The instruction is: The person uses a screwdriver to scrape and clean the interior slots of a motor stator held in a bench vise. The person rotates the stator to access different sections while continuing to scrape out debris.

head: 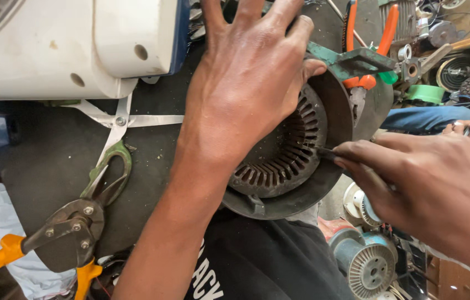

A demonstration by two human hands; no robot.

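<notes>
A dark round motor stator [293,161] with slotted inner teeth rests on the dark work surface [51,161], close to my body. My left hand [249,78] lies flat over its upper left part, fingers spread, thumb against the rim. My right hand [418,183] comes in from the right and pinches a thin dark tool [326,153] whose tip points into the stator's inner slots.
Tin snips with orange handles [63,228] lie at the lower left. A white appliance housing [63,44] fills the upper left. Orange-handled pliers [368,44] and assorted motor parts [365,261] crowd the right side. Another person's hand [465,129] shows at the right.
</notes>
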